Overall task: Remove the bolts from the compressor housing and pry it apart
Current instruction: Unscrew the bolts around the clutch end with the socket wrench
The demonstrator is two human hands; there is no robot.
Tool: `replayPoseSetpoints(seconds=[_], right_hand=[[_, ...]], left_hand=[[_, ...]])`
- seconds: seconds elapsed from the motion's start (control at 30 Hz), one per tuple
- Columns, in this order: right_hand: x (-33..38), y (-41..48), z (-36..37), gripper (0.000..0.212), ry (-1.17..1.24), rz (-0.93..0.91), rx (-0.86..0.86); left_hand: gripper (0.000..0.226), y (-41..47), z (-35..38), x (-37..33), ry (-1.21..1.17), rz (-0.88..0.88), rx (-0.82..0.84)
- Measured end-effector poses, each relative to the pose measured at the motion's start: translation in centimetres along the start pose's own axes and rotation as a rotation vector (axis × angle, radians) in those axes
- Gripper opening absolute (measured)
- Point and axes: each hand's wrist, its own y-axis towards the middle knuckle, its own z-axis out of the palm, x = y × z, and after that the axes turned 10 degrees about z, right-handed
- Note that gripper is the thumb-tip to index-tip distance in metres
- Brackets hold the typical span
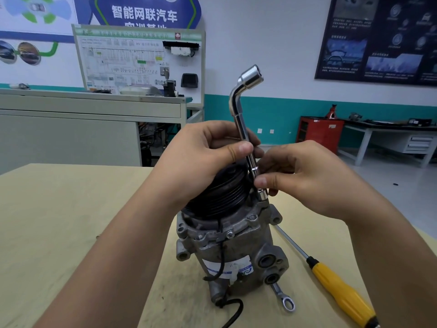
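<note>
Cast-metal compressor housing (227, 245) stands upright on the table (71, 221), with the socket wrench (238, 119) set down at its upper flange.
I read the left hand (201, 159) curled round the wrench shaft and the right hand (307, 181) pinching it just above the lower socket; the bolt beneath is hidden. I judge the housing heavy, rigid and top-heavy under the black pulley (220, 188). It is best steadied low on the body. The chrome shaft looks slippery.
</note>
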Motion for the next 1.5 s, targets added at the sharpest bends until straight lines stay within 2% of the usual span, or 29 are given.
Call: replayPoseSetpoints(seconds=[0.13,0.27,0.5,0.73,0.83,1.17,1.23,1.37,1.5], right_hand=[[0.3,-0.2,0.0,0.03,-0.029,0.016,-0.018],[0.6,-0.3,0.2,0.041,-0.004,0.041,-0.124],[0.8,-0.2,1.0,0.028,-0.049,0.058,-0.237],[0.9,-0.4,0.6,0.019,-0.047,0.02,-0.197],[0.8,-0.4,0.3,0.023,-0.038,-0.005,-0.166],[0.6,-0.4,0.4,0.006,-0.041,-0.005,-0.137],[0.7,-0.4,0.6,0.01,-0.081,-0.007,-0.143],[1.4,-0.8,1.2,0.033,-0.219,-0.02,-0.213],[1.6,-0.8,1.2,0.029,-0.239,-0.011,-0.225]], left_hand=[[0.015,0.1,0.0,0.1,0.018,-0.003,-0.018],[0.013,0.1,0.0,0.0,0.045,-0.018,-0.029],[0.011,0.1,0.0,-0.3,0.042,-0.006,-0.04],[0.011,0.1,0.1,-0.2,0.072,-0.021,-0.054],[0.012,0.1,0.1,-0.2,0.081,-0.025,-0.055],[0.012,0.1,0.2,0.0,0.066,-0.047,-0.085],[0.012,0.1,0.2,0.0,0.063,-0.042,-0.085],[0.018,0.1,0.1,0.0,0.036,-0.04,-0.089],[0.019,0.1,0.0,0.1,0.052,-0.038,-0.086]])
